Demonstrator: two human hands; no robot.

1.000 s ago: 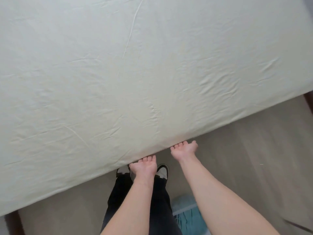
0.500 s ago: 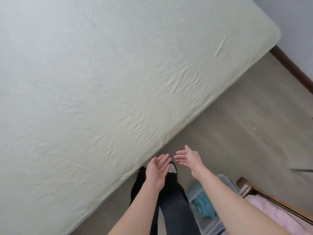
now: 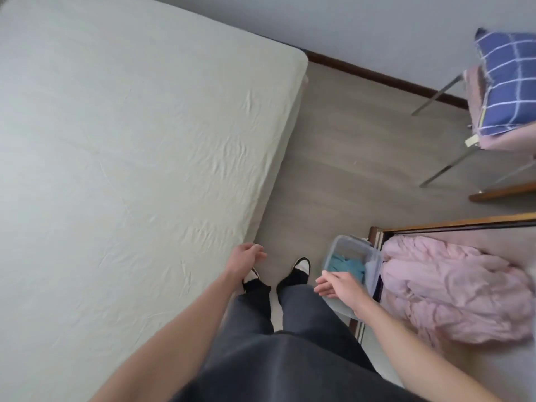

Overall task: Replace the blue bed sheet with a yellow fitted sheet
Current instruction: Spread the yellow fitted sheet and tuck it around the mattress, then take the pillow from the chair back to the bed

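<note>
Blurred hands (image 3: 246, 256) hang empty; bin (image 3: 374, 259) contents perhaps blue cloth.

Sheet on the bed (image 3: 121, 158) is a super pale yellow, plain. Right of the bed: grey wood-look floor (image 3: 356, 146), a clear bin (image 3: 374, 258) with teal cloth (image 3: 346, 264), a pink blanket (image 3: 452, 291), and a blue pillow (image 3: 510, 85) with white grid lines (very dorm). Pants (image 3: 293, 352) are dark grey.

No text, label, brand, number or sign can be read on anything here.
</note>
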